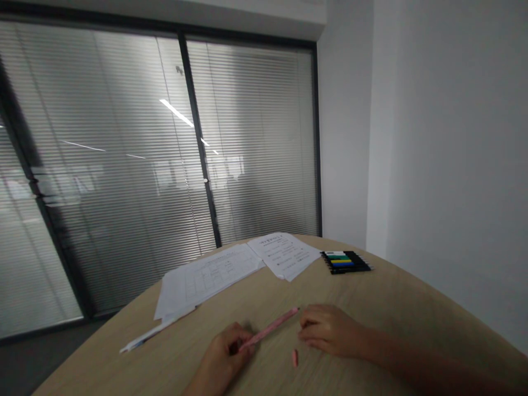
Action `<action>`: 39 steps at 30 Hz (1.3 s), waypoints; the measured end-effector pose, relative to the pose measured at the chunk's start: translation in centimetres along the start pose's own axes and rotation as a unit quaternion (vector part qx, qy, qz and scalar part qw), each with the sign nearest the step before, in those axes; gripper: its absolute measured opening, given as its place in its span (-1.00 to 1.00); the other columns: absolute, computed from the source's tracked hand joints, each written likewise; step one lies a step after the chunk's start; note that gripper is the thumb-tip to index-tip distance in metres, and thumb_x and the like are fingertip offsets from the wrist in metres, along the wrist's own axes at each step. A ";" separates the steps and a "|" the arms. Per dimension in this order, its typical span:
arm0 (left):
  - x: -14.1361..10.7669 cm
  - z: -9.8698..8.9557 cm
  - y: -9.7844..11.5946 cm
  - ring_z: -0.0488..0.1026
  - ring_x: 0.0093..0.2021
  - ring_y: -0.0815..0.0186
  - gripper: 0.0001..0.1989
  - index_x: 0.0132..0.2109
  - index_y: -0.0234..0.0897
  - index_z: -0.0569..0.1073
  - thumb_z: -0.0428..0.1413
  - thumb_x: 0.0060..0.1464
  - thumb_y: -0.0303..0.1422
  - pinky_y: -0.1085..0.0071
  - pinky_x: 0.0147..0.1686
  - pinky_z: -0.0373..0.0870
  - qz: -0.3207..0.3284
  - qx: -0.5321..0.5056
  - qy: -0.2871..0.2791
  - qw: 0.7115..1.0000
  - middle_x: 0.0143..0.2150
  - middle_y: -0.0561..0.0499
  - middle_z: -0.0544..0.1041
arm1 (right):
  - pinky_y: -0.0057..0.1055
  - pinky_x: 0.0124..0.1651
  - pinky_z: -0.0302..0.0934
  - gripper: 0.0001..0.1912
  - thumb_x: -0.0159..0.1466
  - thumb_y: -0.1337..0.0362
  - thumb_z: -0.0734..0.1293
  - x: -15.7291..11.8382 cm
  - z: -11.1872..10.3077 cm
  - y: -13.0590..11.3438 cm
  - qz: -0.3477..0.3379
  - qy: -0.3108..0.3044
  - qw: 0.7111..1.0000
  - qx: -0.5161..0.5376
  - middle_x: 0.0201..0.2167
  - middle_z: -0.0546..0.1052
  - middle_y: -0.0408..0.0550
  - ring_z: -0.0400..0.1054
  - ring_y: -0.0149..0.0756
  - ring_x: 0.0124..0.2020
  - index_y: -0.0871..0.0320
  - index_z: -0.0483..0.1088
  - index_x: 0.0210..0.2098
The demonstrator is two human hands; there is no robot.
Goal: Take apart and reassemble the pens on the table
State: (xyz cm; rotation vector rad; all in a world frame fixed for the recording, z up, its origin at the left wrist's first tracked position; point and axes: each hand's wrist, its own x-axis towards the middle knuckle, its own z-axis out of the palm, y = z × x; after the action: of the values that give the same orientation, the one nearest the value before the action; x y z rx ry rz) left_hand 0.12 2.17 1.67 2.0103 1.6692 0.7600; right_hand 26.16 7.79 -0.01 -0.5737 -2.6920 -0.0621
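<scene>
A pink pen (274,325), its dark tip bare and pointing away to the right, is pinched near its rear end by my left hand (226,352). It slants just above or on the wooden table; I cannot tell if it touches. My right hand (328,330) rests palm down close to the pen's tip, fingers loosely bent and slightly apart, with nothing visible in them. Between the two hands, nearer to me, a short pink pen cap (294,358) lies on the tabletop.
Printed sheets (210,275) and another printed page (284,254) lie toward the table's (396,308) far edge. Right of them is a flat row of dark pens (345,262) with coloured bands. A white pen-like stick (142,337) lies at left. Beyond stand blind-covered glass panels (256,143).
</scene>
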 end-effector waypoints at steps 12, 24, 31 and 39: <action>0.0 0.0 0.5 0.24 -0.49 0.36 -0.80 -0.48 -0.28 0.43 -0.01 -0.12 -0.26 0.48 -0.47 0.18 -0.002 -0.008 0.006 1.000 -0.53 0.10 0.31 | -0.35 0.02 0.07 -0.59 0.23 0.37 0.15 0.4 -1.5 -4.4 -0.099 -0.044 0.992 0.067 0.00 0.39 -0.06 0.24 -0.27 -0.04 0.03 0.20 0.07; -0.2 -0.1 0.3 0.25 -0.47 0.34 -0.77 -0.47 -0.28 0.42 -0.03 -0.11 -0.24 0.46 -0.46 0.17 0.000 -0.012 0.006 1.000 -0.52 0.09 0.30 | -0.53 -0.10 0.21 -0.72 0.27 0.38 0.12 0.7 -0.3 -4.0 0.030 -0.017 0.993 0.110 -0.19 0.45 0.00 0.33 -0.36 -0.19 0.20 0.34 -0.09; -0.1 0.0 -0.1 0.26 -0.45 0.32 -0.74 -0.43 -0.30 0.43 -0.02 -0.13 -0.20 0.46 -0.44 0.17 -0.009 -0.032 -0.004 0.999 -0.49 0.07 0.32 | -0.42 -0.06 0.21 -0.75 0.27 0.33 0.12 0.8 0.8 -1.5 0.146 0.112 0.962 0.200 -0.19 0.46 -0.03 0.33 -0.32 -0.14 0.10 0.38 -0.16; 0.2 -0.2 -0.3 0.24 -0.45 0.34 -0.72 -0.44 -0.30 0.42 -0.03 -0.14 -0.18 0.46 -0.44 0.16 -0.011 -0.047 -0.014 0.999 -0.50 0.09 0.29 | -0.39 -0.24 0.26 -0.82 0.12 0.38 0.19 1.0 2.1 0.8 0.335 0.221 0.853 0.334 -0.34 0.47 -0.06 0.38 -0.31 -0.29 0.12 0.27 -0.25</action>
State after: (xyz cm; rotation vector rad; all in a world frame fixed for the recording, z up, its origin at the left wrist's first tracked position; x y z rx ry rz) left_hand -0.22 2.43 1.65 1.9277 1.6063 0.7838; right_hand 24.82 9.13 -1.61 -1.0530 -1.7656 0.7928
